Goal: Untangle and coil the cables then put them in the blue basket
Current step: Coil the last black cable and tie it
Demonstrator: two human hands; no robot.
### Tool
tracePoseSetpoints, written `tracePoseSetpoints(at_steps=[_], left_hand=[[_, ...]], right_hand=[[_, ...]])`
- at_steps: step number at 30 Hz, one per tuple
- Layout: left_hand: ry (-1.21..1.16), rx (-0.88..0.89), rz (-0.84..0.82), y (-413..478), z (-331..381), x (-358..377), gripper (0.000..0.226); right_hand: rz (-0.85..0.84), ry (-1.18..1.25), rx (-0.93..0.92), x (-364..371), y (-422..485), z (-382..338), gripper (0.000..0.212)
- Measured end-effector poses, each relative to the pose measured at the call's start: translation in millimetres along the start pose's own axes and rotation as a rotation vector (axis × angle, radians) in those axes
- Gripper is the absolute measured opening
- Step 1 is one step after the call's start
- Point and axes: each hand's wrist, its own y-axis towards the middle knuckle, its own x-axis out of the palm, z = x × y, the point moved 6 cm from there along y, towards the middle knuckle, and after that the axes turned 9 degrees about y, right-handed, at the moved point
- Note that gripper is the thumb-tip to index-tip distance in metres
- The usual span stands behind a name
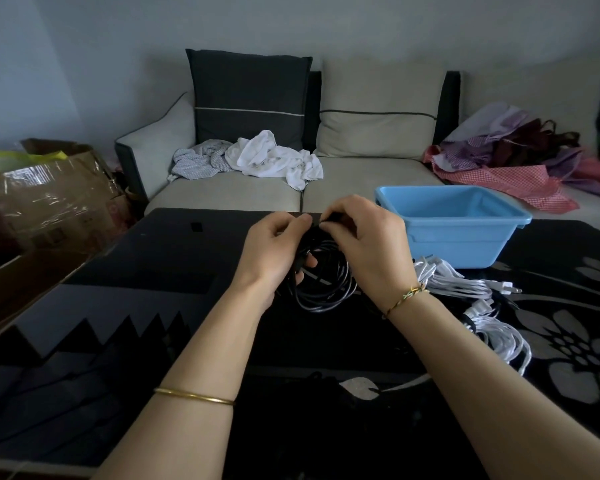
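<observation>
Bench (146, 271): dark glossy top under my forearms; it carries everything here.
White cables (465, 289): a loose bundle lying on the bench just beside my right wrist; plugs show; untouched and, I judge, yet to be coiled.
Left grip: my left hand (274, 247) is curled round the side of the black cable coil (326, 289), holding its loops together above the bench.
Right grip: my right hand (368, 244) pinches the cable at the top of the coil; its fingertips meet the left's; the cable end itself is hidden.
Step in hand: finishing the black coil, I judge; probably securing the tail.
Next move: keep the loops clamped; carry them right and forward without letting them spring apart.
Blue basket (465, 244): on the bench just beyond my right hand; no cable shows inside.
Sofa (361, 188): behind the bench; crumpled cloths (274, 157) lie on it.
</observation>
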Motion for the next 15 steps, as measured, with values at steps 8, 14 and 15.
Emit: tracePoseSetpoints(at_steps=[8, 14, 15], left_hand=[[0.016, -0.002, -0.032, 0, 3, 5, 0.017], [0.004, 0.014, -0.056, -2, 5, 7, 0.014], [0.007, 0.027, -0.052, -3, 6, 7, 0.011]], right_hand=[[-0.047, 0.099, 0.003, -6, 6, -1, 0.008], [-0.103, 0.279, 0.167, -5, 10, 5, 0.008], [-0.105, 0.32, 0.194, -4, 12, 7, 0.009]])
